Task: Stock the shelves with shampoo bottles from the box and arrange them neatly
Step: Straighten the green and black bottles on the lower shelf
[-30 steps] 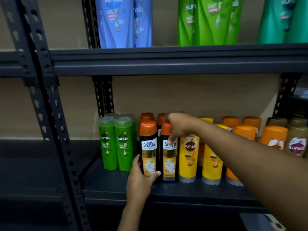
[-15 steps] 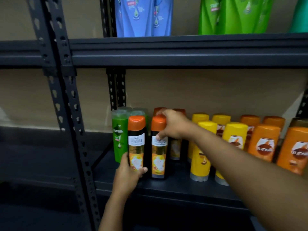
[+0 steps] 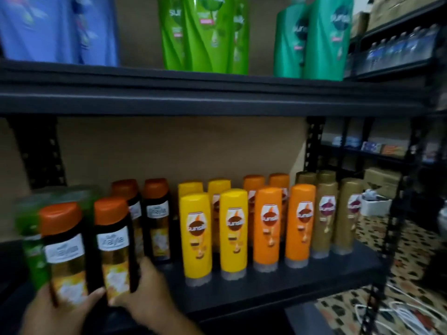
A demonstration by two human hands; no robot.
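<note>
Two black Shayla shampoo bottles with orange caps stand at the front left of the dark lower shelf (image 3: 266, 288). My left hand (image 3: 58, 313) grips the base of the left black bottle (image 3: 64, 247), thumb across its front. My right hand (image 3: 147, 298) holds the base of the right black bottle (image 3: 112, 243) from its right side. Both bottles lean slightly. Two more black bottles (image 3: 157, 218) stand behind them. Blurred green bottles (image 3: 29, 240) are to the left. Yellow bottles (image 3: 196, 235), orange bottles (image 3: 268, 226) and gold bottles (image 3: 324, 213) stand in rows to the right. No box is in view.
The upper shelf (image 3: 193, 97) carries large blue (image 3: 55, 30), green (image 3: 203, 32) and teal bottles (image 3: 314, 37). A second dark rack (image 3: 396, 151) with goods stands at the right. A patterned floor with white cables (image 3: 396, 308) lies beyond the shelf's right post.
The view has swung right and closer. My right hand has dropped from the right bottle's cap to its base. My left hand still holds the left bottle's base.
</note>
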